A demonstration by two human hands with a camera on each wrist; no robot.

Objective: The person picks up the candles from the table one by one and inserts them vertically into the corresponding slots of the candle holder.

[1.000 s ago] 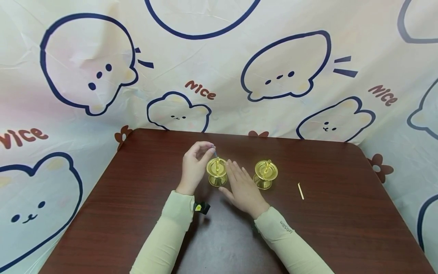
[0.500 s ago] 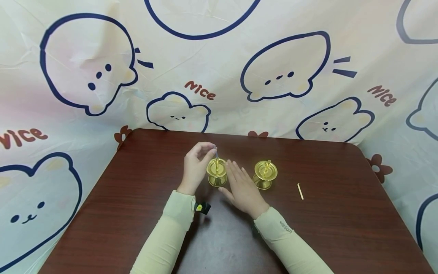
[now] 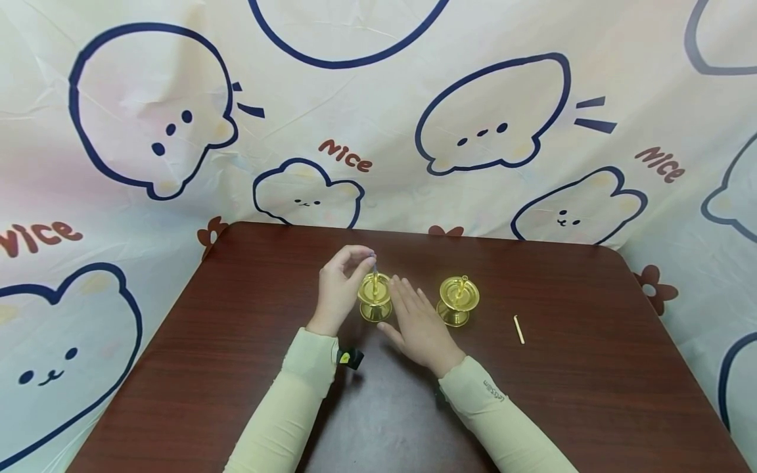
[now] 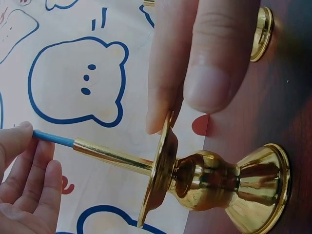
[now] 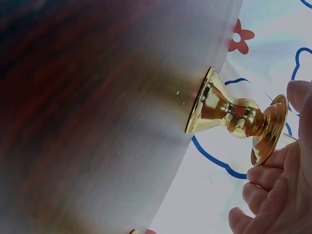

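Note:
A gold stemmed holder [image 3: 375, 309] with a wide dish stands upright on the table between the hands. From its dish rises a thin gold tube [image 4: 112, 155]. At the tube's top end is a thin blue stick [image 4: 53, 138], pinched between thumb and fingertips of the left hand [image 3: 338, 289]. The right hand [image 3: 421, 325] has its fingers stretched out and together, fingertips right at the dish's right rim. In the right wrist view, fingers [image 5: 265, 178] overlap the dish edge and partly hide the tube.
A second gold holder [image 3: 458, 299], with a small ring at its top, stands right of the right hand. Farther right lies a short gold stick [image 3: 518, 330] on the dark brown table [image 3: 591, 381]. A printed cloth [image 3: 390, 118] hangs behind the table.
The left hand has shifted very slightly to the right with the blue stick, which now stands more upright over the tube. The right hand and both holders have barely moved.

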